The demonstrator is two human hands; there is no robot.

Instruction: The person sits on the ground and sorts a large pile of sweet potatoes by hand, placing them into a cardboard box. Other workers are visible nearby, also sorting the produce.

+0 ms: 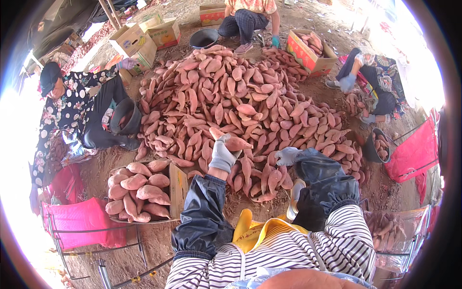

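My left hand (pixel 222 155), in a pale work glove, grips a sweet potato (pixel 239 143) above the near side of the heap. The glove's fingers cross the middle of that root and hide part of it. My right hand (pixel 287 156), also gloved, is at the near right of the heap, beside several sweet potatoes (pixel 274 177). Its fingers point left and look partly curled; whether they touch a root is unclear. The large heap of reddish sweet potatoes (pixel 231 97) spreads over the ground before me. By my left forearm stands an open cardboard box (pixel 178 189) filled with larger sweet potatoes (pixel 139 191).
Three people sit around the heap: one left (pixel 68 97), one far side (pixel 249 18), one right (pixel 386 79). Black buckets (pixel 134 117) and cardboard boxes (pixel 306 59) stand between them. Metal frames hold a pink bag (pixel 83 225) and a clear bag (pixel 393 231) near me.
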